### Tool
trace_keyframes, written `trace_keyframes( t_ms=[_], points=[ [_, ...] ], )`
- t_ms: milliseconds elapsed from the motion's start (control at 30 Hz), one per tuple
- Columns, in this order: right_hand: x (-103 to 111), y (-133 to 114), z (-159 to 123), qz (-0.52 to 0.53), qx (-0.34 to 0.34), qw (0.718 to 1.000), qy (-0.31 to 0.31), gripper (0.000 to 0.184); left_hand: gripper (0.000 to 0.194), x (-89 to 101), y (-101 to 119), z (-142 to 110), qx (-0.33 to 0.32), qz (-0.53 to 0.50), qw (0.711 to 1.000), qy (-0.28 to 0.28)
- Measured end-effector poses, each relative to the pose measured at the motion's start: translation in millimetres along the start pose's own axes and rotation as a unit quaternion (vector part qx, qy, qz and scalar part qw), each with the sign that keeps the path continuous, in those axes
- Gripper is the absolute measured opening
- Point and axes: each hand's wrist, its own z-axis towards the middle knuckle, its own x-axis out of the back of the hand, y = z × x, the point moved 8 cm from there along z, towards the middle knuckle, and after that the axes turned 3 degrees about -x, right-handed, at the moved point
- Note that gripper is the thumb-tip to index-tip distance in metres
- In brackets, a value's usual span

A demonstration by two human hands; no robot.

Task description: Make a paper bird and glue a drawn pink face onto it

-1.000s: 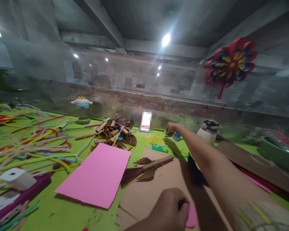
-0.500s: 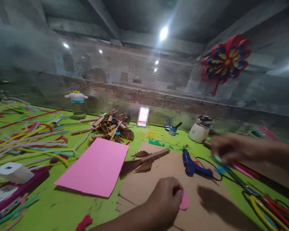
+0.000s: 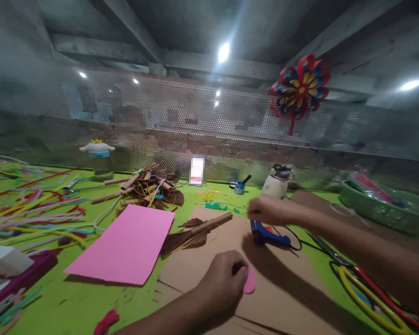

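Pink paper, cut to a rounded piece point(image 3: 250, 281), is pinched between the thumb and bent fingers of the left hand point(image 3: 226, 279), at the lower centre of the frame, over a brown sheet point(image 3: 282, 279). The right hand point(image 3: 261, 210) extends in from the right edge, fingers curled, just above the front end of a blue glue gun point(image 3: 265, 236); the hand is blurred, and whether its fingers are closed on anything cannot be told. The gun lies right of centre, its black cord trailing rightward.

A bundle of brown paper point(image 3: 197, 231) lies near the middle, its left end beside a large pink sheet point(image 3: 125, 246). A heap of similar bundles point(image 3: 150, 188) stands behind that sheet, left of centre. Scissors point(image 3: 338, 258) with a yellow handle are at lower right. A small jar point(image 3: 239, 188) and a pale flask point(image 3: 275, 185) stand behind the glue gun. A red, blue and yellow pinwheel point(image 3: 302, 90) shows at upper right.
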Motion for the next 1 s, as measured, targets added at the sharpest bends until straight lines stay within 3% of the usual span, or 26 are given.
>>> trace_keyframes(
  t_ms=[133,200,267,533,733,867,1000],
  points=[
    [-13.7,-29.0,107.9,-0.06,-0.043,0.995,-0.064,0.024,0.019,-0.5,-2.4,0.7,0.006,0.005,1.0,-0.009],
    [-26.9,-34.1,143.5,-0.083,-0.06,0.99,-0.099,0.029,0.02,1.0,-2.9,1.2,0.003,0.006,1.0,-0.006],
    [-39.5,-33.9,161.8,-0.1,-0.072,0.985,-0.123,0.032,0.02,2.0,-2.5,1.4,0.002,0.011,1.0,-0.009],
    [-51.8,-23.1,159.3,-0.133,-0.065,0.976,-0.161,0.032,0.019,2.2,-0.5,1.4,-0.007,0.026,1.0,-0.003],
    [-45.4,-30.6,155.0,-0.149,-0.065,0.981,-0.109,0.035,0.019,-1.2,-10.1,0.0,0.015,0.009,1.0,-0.003],
    [-24.2,-22.8,146.3,-0.163,-0.063,0.981,-0.084,0.033,0.018,-3.6,-13.0,-0.7,0.028,-0.02,0.999,-0.001],
    [17.8,-4.1,124.5,-0.173,-0.069,0.981,-0.046,0.028,0.021,-6.2,-15.3,0.1,0.045,-0.057,0.997,0.001]
  ],
)
